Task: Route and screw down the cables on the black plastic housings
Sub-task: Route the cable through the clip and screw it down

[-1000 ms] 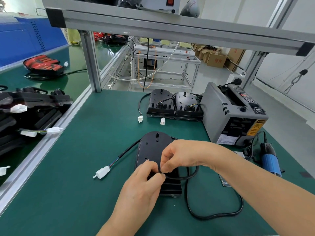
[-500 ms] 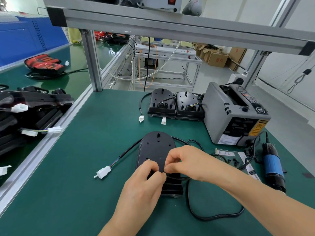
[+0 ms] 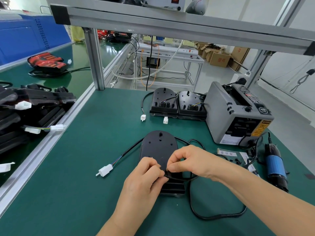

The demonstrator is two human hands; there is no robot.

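both hands meet over the near end of the black housing [image 3: 159,149] lying flat mid-bench [image 3: 85,167]; left hand [image 3: 144,181] and right hand [image 3: 189,161] each have fingertips pinched shut on the black cable [image 3: 213,216] where it crosses the housing. likely risk: the stiff loop trailing right springs out of its channel if either pinch eases. the dangling white plug [image 3: 105,170] could also snag and tug the housing askew.
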